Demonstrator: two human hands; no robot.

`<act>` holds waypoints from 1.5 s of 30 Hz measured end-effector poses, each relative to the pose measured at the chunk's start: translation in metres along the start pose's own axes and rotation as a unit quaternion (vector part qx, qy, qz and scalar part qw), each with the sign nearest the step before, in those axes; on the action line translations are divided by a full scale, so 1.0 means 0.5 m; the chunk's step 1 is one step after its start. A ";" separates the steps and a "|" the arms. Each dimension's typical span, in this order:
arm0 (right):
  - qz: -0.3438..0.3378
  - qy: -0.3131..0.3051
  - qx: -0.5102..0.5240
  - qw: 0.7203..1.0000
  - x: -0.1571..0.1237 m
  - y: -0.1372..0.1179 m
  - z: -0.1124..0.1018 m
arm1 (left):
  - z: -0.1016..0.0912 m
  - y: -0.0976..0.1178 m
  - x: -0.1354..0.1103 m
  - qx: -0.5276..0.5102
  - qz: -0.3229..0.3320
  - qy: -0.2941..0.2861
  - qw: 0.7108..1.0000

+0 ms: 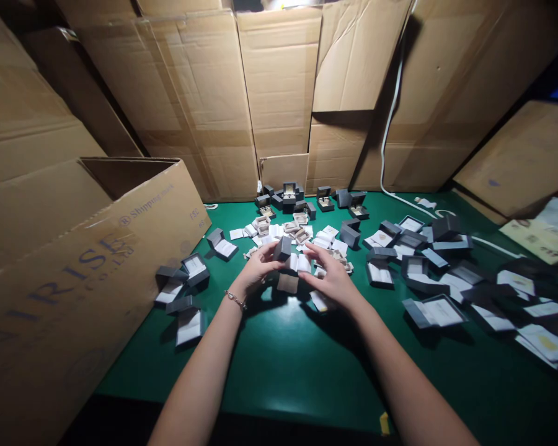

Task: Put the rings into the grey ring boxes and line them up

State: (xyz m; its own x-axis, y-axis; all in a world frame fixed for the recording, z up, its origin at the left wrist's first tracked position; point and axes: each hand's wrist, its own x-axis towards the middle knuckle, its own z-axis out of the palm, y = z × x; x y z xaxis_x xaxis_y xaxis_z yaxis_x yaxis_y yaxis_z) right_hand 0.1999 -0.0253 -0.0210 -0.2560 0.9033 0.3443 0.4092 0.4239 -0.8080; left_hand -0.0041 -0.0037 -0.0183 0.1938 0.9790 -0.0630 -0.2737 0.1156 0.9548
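Note:
Over the middle of the green table, my left hand (259,266) has its thumb and fingers closed on a small dark grey jewellery box (283,249). My right hand (328,274) pinches a white insert (300,263) at the box's right side; whether the insert sits inside the box cannot be made out. Below them lies a beige piece (287,284) on the table. Just beyond my hands is a loose pile of white and beige inserts (302,235). Under my right hand a white piece (320,301) is partly hidden.
Open grey boxes with white linings (189,327) stand at the left, and many more (437,311) spread across the right. Several boxes (289,193) are grouped at the back. A large carton (134,248) borders the left side. A white cable (389,124) runs down the cardboard wall (279,80).

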 end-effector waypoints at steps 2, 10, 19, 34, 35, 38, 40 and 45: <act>0.007 -0.006 0.004 1.000 0.001 0.002 0.000 | 0.000 -0.001 0.000 -0.004 0.000 -0.006 1.000; 0.023 -0.002 0.021 1.000 0.001 0.008 0.009 | -0.001 -0.004 0.000 0.018 -0.007 -0.035 0.999; 0.060 0.034 0.091 0.994 0.002 0.005 0.022 | 0.006 -0.010 0.000 -0.003 -0.017 -0.048 0.999; 0.087 0.030 0.153 0.984 0.005 0.000 0.023 | 0.026 -0.018 0.000 -0.095 -0.030 0.016 0.995; 0.084 0.038 0.151 0.984 0.004 0.000 0.026 | 0.031 -0.019 -0.002 -0.110 -0.036 0.020 0.993; 0.073 0.051 0.157 0.984 0.001 -0.006 0.036 | 0.052 -0.021 -0.009 -0.167 -0.065 0.023 0.983; 0.066 0.046 0.173 0.982 0.000 -0.013 0.039 | 0.068 -0.020 -0.014 -0.194 -0.091 0.024 0.977; 0.065 0.043 0.209 0.975 0.000 -0.022 0.040 | 0.089 -0.025 -0.017 -0.212 -0.119 0.049 0.969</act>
State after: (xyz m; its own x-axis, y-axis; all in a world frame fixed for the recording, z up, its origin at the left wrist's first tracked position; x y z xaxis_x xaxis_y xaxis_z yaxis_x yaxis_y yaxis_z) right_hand 0.1776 -0.0312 -0.0217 -0.1449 0.9574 0.2499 0.0367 0.2576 -0.9656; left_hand 0.0396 -0.0207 -0.0166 0.2148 0.9248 -0.3141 -0.5980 0.3788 0.7063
